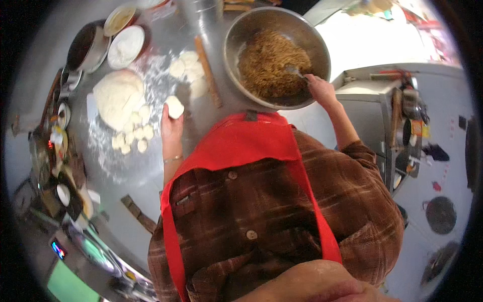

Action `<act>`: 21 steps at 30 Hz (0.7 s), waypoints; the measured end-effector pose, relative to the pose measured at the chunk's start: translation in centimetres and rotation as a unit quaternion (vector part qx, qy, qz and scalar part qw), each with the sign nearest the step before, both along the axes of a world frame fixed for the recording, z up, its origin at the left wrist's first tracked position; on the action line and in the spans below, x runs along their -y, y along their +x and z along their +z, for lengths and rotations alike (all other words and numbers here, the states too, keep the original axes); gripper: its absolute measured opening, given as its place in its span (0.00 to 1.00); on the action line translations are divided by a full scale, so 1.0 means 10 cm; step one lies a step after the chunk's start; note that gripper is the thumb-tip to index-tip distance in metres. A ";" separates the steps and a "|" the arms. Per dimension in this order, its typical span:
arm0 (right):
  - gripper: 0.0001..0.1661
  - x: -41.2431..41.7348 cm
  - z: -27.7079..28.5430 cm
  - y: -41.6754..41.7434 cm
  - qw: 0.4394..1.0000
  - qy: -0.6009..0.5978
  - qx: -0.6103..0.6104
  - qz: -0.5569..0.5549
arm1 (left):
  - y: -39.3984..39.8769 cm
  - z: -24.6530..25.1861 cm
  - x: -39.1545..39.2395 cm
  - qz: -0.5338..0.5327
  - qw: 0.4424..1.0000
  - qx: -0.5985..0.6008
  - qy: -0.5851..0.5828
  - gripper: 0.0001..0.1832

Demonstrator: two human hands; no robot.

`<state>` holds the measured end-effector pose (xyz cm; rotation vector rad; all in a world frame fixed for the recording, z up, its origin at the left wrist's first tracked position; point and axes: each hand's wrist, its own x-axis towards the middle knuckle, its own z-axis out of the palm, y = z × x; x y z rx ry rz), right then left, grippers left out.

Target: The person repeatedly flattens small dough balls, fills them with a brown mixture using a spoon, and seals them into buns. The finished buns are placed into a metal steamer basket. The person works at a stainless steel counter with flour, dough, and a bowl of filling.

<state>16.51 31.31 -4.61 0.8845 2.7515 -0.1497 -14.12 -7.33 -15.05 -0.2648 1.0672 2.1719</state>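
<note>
My left hand [172, 126] holds a round dough wrapper [174, 107] above the metal worktop. In my right hand [320, 88] is a metal spoon [294, 71], its bowl against the brown, crumbly filling [273, 62] in a large steel bowl [231, 71]. Between the hands lies a wooden rolling pin [206, 70]. Several flattened wrappers [192, 68] rest on the floured surface just left of it. Farther left sit a large dough mass [117, 98] and several small dough pieces [139, 133].
A white bowl of flour [126, 47], a dish of yellowish contents [120, 20] and a dark pot [85, 45] stand at the far left. A grey cabinet [358, 113] is beside my right arm. Kitchenware crowds the left edge of the worktop [151, 170].
</note>
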 end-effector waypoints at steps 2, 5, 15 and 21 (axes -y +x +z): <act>0.14 0.05 0.05 0.01 0.999 -0.006 -0.046 0.002 | 0.14 0.17 0.02 0.031 0.999 -0.003 -0.014 0.15; 0.14 0.00 0.09 -0.01 0.997 -0.009 -0.077 0.027 | 0.28 0.38 -0.03 0.089 0.994 0.064 0.009 0.15; 0.14 -0.46 0.06 -0.57 0.983 0.016 -0.123 0.133 | 0.68 0.65 -0.28 0.127 0.988 0.091 0.013 0.12; 0.18 -0.80 -0.24 -1.25 0.973 0.089 -0.057 0.204 | 0.90 0.72 -0.23 0.139 0.988 0.067 0.016 0.13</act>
